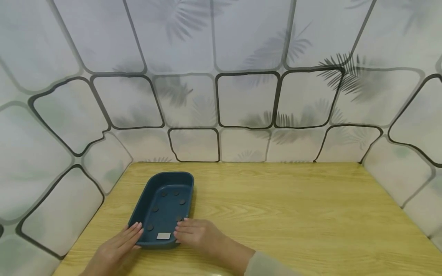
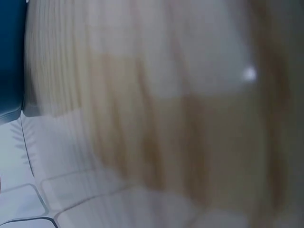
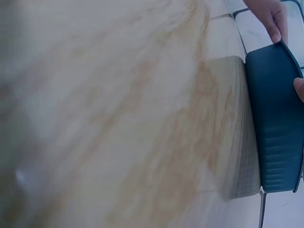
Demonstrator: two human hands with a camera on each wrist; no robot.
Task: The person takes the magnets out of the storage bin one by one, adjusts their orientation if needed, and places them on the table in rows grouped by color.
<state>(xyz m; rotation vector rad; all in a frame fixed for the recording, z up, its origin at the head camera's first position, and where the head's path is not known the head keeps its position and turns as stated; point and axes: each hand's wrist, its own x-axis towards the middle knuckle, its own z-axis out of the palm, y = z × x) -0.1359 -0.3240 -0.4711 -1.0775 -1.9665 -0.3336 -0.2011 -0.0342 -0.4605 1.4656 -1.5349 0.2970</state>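
A deep blue plastic tray (image 1: 162,245) with rounded corners sits at the left of the table, its open side up. On its floor lie several dark round spots and a small white rectangle (image 1: 164,236); I cannot tell whether they are loose. My left hand (image 1: 115,247) grips the near left rim, fingers over the edge and thumb on the outer wall. Opposite it, my right hand (image 1: 198,234) holds the near right rim the same way. In the right wrist view the tray's ridged outer wall (image 3: 273,118) shows, with the left hand (image 3: 270,16) at its far corner.
A glossy wood-grain table (image 1: 283,214) runs out to the right of the tray. Pale walls (image 1: 248,99) with dark outlined shapes and leaf prints close in the back and both sides. In the left wrist view the tray's wall (image 2: 10,57) shows at the left edge.
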